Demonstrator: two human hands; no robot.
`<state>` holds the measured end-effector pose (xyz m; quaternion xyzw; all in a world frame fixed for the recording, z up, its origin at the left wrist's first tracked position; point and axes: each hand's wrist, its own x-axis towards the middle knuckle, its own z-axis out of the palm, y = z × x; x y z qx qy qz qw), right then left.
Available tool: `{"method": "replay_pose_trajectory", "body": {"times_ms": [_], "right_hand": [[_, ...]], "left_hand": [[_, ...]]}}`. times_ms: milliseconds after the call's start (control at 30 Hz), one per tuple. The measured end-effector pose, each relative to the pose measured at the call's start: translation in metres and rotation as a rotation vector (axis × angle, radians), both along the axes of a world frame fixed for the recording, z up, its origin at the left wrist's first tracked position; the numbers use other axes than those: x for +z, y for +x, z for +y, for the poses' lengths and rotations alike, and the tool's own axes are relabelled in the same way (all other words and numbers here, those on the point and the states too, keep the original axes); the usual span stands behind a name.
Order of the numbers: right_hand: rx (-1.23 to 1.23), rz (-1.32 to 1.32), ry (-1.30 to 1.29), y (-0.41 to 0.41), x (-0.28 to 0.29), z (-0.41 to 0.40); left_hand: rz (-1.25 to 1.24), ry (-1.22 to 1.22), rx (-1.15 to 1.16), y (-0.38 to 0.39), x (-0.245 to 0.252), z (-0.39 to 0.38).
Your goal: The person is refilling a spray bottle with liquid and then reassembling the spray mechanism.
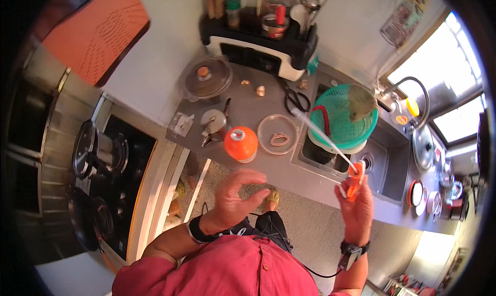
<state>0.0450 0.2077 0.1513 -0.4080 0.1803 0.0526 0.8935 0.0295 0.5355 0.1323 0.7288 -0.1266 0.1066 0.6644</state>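
My right hand (356, 203) holds an orange and white spray bottle head (354, 179), with its long translucent dip tube pointing up and left over the sink's edge. My left hand (238, 199) holds nothing, its fingers curved and apart in front of the counter's edge. Just above it, an orange bottle (241, 144) stands upright at the counter's front, its neck uncapped. Right of the bottle lies a round clear plastic lid (278, 151) with a pinkish band (279, 139) on it. Black-handled scissors (297, 102) lie near the tube's tip.
A green colander (343, 137) with a sponge-like pad (360, 102) rests over the sink (391, 183). A lidded glass bowl (205, 82) and a small metal-lidded pot (214, 121) stand left. Behind is a rack (252, 44) with bottles and utensils. A cooktop (116, 195) with pans lies left.
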Motion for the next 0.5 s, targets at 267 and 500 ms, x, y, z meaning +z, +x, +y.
{"method": "replay_pose_trajectory", "body": {"times_ms": [267, 500], "right_hand": [[0.095, -0.175, -0.438, 0.03, 0.073, -0.001], [0.119, -0.331, -0.718, 0.047, 0.105, 0.007]], "left_hand": [[0.076, -0.094, 0.318, -0.014, -0.032, 0.057], [0.032, -0.076, 0.371, -0.007, -0.042, 0.059]]}}
